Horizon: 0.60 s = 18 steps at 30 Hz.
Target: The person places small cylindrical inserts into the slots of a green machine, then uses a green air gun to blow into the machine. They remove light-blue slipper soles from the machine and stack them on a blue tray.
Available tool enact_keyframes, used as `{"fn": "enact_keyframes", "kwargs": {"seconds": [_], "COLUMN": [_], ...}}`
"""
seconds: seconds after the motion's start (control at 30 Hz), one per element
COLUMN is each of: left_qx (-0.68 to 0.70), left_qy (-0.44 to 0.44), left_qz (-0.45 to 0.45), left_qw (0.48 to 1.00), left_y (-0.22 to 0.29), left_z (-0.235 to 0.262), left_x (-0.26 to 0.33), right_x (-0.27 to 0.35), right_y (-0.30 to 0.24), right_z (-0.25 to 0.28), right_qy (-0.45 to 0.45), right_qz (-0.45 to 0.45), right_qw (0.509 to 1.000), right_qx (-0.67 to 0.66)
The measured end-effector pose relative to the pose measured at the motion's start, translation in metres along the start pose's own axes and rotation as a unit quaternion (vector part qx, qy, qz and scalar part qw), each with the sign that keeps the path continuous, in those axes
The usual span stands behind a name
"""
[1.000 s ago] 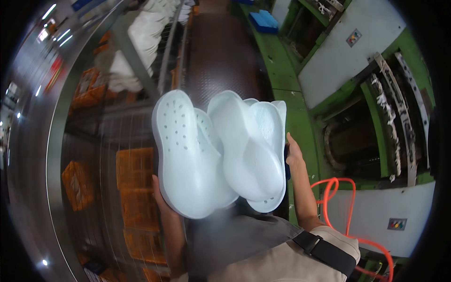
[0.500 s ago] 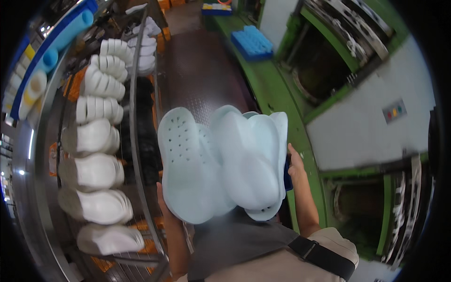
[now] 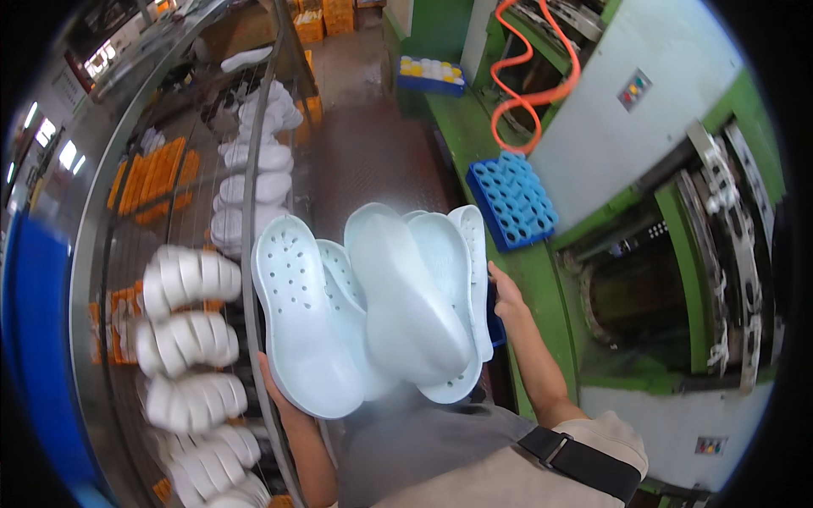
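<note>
A bundle of pale blue foam shoe soles (image 3: 313, 339) is carried in front of my body, pressed between both hands. Several small holes dot the front part of the outer ones, and one sole in the middle lies slantwise with its smooth side up. My left hand (image 3: 278, 391) is closed against the bundle's lower left side, with most of its fingers hidden behind it. On the other side, my right hand (image 3: 506, 296) grips the outermost upright sole; its fingertips are partly out of sight.
Along the left runs a metal rack (image 3: 256, 203) with rows of white soles (image 3: 193, 343). On the right, a green bench (image 3: 453, 114) bears a blue tray of light blue rings (image 3: 512, 199). Green machines (image 3: 644, 288) stand beyond it, and an orange coiled hose (image 3: 529, 110) hangs there.
I have moved forward along the aisle: rack, tray and machines have shifted nearer. The soles stay between my hands and sit slightly further left in view. The orange hose now shows fully.
</note>
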<state>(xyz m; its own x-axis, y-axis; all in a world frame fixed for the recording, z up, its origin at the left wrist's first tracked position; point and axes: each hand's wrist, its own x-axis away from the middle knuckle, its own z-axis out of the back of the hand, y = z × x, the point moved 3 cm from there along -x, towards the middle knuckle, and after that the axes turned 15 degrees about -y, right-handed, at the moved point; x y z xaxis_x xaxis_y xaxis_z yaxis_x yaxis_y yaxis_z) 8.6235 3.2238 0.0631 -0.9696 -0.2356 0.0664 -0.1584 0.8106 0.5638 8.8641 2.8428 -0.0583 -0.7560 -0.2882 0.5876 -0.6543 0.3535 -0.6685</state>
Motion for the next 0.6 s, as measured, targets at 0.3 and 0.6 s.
{"fn": "enact_keyframes", "kwargs": {"seconds": [0.3,0.6], "left_qx": [0.030,-0.004], "left_qy": [-0.012,0.182], "left_qz": [-0.025,-0.079], "left_qw": [0.999,0.980], "left_y": [0.030,0.124], "left_z": [0.069,0.071], "left_x": [-0.416,-0.776], "right_x": [-0.349,-0.675], "right_y": [-0.198,-0.387], "right_z": [-0.158,-0.348], "right_qy": [0.015,0.022], "right_qz": [0.013,-0.010], "right_qw": [0.999,0.994], "right_qx": [0.030,0.104]}}
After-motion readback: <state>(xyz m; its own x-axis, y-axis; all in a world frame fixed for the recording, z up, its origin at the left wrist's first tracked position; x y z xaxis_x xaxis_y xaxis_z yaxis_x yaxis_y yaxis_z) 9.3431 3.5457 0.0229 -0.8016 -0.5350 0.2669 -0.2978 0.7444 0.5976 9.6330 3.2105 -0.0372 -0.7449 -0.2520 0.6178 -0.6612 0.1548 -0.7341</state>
